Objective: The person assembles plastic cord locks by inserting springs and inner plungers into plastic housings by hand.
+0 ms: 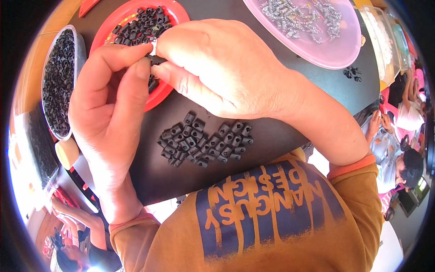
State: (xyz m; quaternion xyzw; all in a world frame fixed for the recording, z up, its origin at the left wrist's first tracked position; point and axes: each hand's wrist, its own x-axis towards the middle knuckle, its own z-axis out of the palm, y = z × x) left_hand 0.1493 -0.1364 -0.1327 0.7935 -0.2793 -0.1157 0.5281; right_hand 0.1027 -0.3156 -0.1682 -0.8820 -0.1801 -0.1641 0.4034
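Both hands meet above the red plate (182, 10), with their fingertips almost touching. My left hand (111, 90) is closed in a pinch on a small black plastic piece (157, 59), which shows between the fingertips. My right hand (226, 68) pinches right beside it. A tiny bright bit shows at its fingertips, too overexposed to make out. Behind the hands, the red plate holds a heap of small black parts (152, 22). Nearer to me, on the dark table, lies a cluster of short black plastic cylinders with holes in them (195, 140).
A clear oval tub (74, 41) full of black parts stands at the left. At the far right a pink plate (324, 61) carries many small metal springs (290, 18). A few black bits (352, 73) lie near the table's right edge. Other people sit at both sides.
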